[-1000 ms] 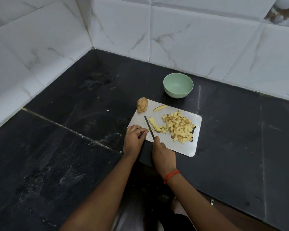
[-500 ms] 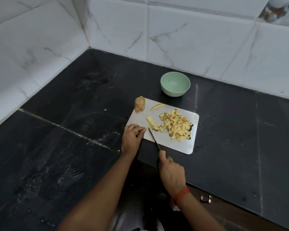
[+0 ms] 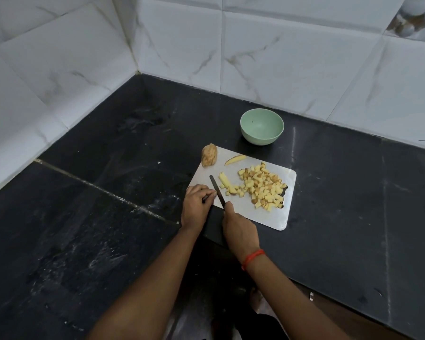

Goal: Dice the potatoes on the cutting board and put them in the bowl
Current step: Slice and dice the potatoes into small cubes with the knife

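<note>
On your black counter point(image 3: 108, 217) beneath white wall tiles point(image 3: 292, 57), your right hand point(image 3: 239, 227) grips the knife point(image 3: 216, 190), your left hand point(image 3: 196, 204) curls, grip unclear, on the mid-frame cutting board point(image 3: 275, 217), where the potato dice point(image 3: 261, 187) lie below the bowl point(image 3: 261, 127).

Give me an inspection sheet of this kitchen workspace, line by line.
surface: black stone countertop, pale smears.
job's things: white cutting board carrying diced potato pile, one potato strip, one wedge, unpeeled potato piece at its far left corner; green bowl empty, beyond the board.
clutter: nothing seen.
hands: right hand grips knife, blade over the board; left hand curled at the board's near left corner, contents unclear.
cables: nothing seen.
surroundings: white marbled wall tiles, meeting in a corner.
</note>
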